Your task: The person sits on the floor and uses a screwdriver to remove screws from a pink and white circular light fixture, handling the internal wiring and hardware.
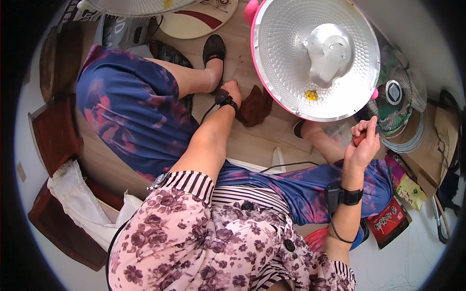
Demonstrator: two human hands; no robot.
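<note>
Down by my left shoe [214, 51], my left hand [231, 90] has its fingers curled; whatever is under them is hidden. A crumpled brown cloth [255, 106] lies just right of it on the floor. My right hand [364, 140], palm up, grips a small red object [359, 138] with a dark part. Just above that hand sits a heater [269, 53] with a pink rim and a wide silver dish, a small yellow label on it.
A fan [407, 89], coiled wire [415, 140] and cardboard [439, 136] crowd the right. Colourful packets [407, 189] lie below them. Wooden chairs [53, 136] and white fabric [77, 194] are at left; a round cream board [194, 24] and bags [121, 36] stand behind.
</note>
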